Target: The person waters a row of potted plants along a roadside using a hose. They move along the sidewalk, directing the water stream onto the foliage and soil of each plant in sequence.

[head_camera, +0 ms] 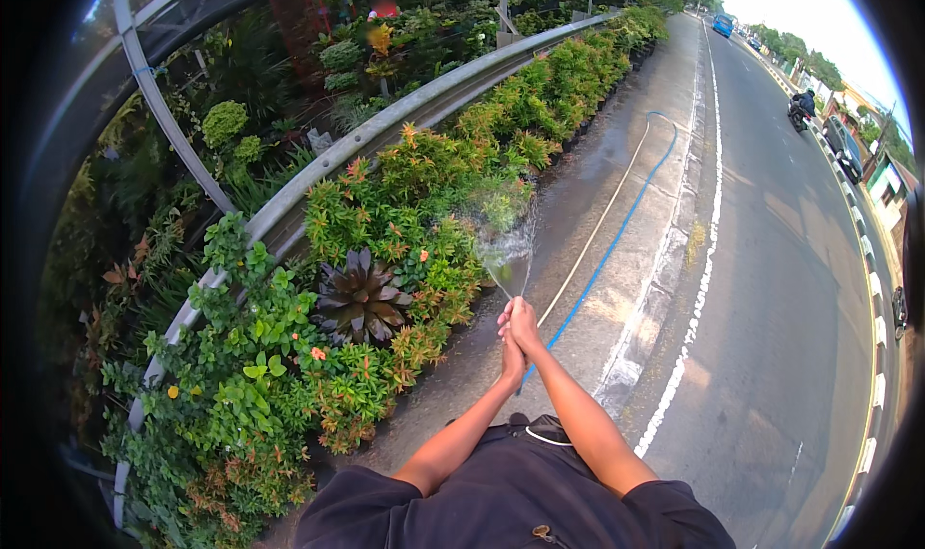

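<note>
My left hand [512,355] and my right hand [522,323] are pressed together in front of me, closed around the end of a garden hose. Most of that end is hidden by my fingers. Water [509,242] fans out from it, away from me, towards the potted shrubs [433,166] with green and reddish leaves. The blue hose [621,231] runs from below my hands along the pavement, loops back far ahead and returns as a pale length [600,231]. Left of the spray grows a dark purple bromeliad [361,296] among the shrubs.
A metal guardrail [412,111] curves behind the shrubs, with more plants beyond it. The concrete pavement [650,166] is partly wet. On the right, past the kerb, lies the road [773,260], with a motorcycle rider [801,108], a dark car [842,148] and a blue vehicle [722,25].
</note>
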### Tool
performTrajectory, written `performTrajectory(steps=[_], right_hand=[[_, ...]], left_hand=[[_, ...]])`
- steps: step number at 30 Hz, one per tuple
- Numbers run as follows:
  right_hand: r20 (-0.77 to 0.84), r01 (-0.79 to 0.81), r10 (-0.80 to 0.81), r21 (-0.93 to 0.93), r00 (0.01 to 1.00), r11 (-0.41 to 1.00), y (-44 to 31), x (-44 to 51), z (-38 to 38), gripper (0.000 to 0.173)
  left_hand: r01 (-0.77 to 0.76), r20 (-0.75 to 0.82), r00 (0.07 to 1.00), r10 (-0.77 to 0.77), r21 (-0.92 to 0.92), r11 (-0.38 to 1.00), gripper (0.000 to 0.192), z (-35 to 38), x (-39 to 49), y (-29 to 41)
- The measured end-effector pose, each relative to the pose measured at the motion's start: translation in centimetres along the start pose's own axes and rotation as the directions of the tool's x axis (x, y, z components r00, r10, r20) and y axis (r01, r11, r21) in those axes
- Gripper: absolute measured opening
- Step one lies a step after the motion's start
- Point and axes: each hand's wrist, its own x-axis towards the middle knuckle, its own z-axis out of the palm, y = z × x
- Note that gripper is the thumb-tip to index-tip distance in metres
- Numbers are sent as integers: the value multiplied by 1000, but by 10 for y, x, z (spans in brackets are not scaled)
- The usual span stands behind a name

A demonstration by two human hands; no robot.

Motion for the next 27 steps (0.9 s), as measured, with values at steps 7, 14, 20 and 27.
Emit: performTrajectory(steps=[7, 14, 20, 27], right_hand=[[-99, 6, 8, 141, 995, 990, -6, 4, -16, 31], [-93, 33, -22, 117, 995, 993, -18, 17, -31, 34], [-122, 143, -136, 49, 983, 989, -36, 32, -44, 33], [-183, 198, -188, 38, 965, 979, -71, 31, -51, 34]], left_hand=[[120, 62, 990, -128, 109, 987, 54, 15, -2, 15], [121, 113, 982, -149, 225, 967, 58, 32, 6, 16], [135, 180, 970, -164, 163, 977, 55, 49, 14, 22], [180, 257, 949, -184, 38, 983, 53, 70, 27, 26]])
